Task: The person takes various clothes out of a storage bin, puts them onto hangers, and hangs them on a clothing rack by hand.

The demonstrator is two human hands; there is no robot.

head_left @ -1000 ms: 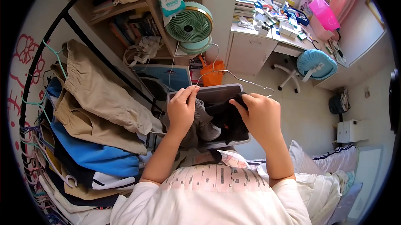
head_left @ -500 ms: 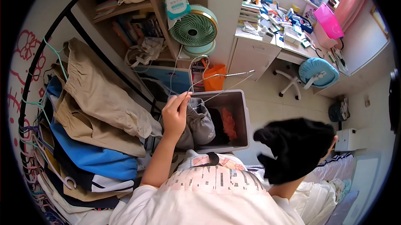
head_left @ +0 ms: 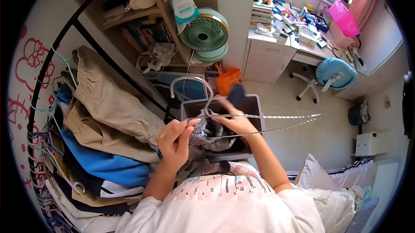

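Observation:
My left hand (head_left: 174, 141) is closed, pinching a wire clothes hanger (head_left: 276, 115) near its left side. The hanger's hook points up and its long wire frame stretches right. Grey drawstring-type trousers (head_left: 216, 142) hang bunched below the hanger, over a grey bin (head_left: 259, 114). How they attach to the hanger is partly hidden. My right hand (head_left: 237, 122) is at the hanger's neck, among the wires, its fingers smeared by motion. A blurred dark piece (head_left: 236, 94) shows just beyond that hand, above the bin's far rim.
A black clothes rack (head_left: 106, 47) with khaki trousers (head_left: 112, 99) and several other garments stands at left. Beyond the bin are a green fan (head_left: 204, 36), an orange bag (head_left: 228, 81) and a bookshelf. A cluttered desk (head_left: 276, 45) and blue-seated chair (head_left: 335, 74) stand at back right.
My right hand has come from the far right to the hanger, and the black garment has left it. The hanger has turned and moved lower, with its hook toward the fan.

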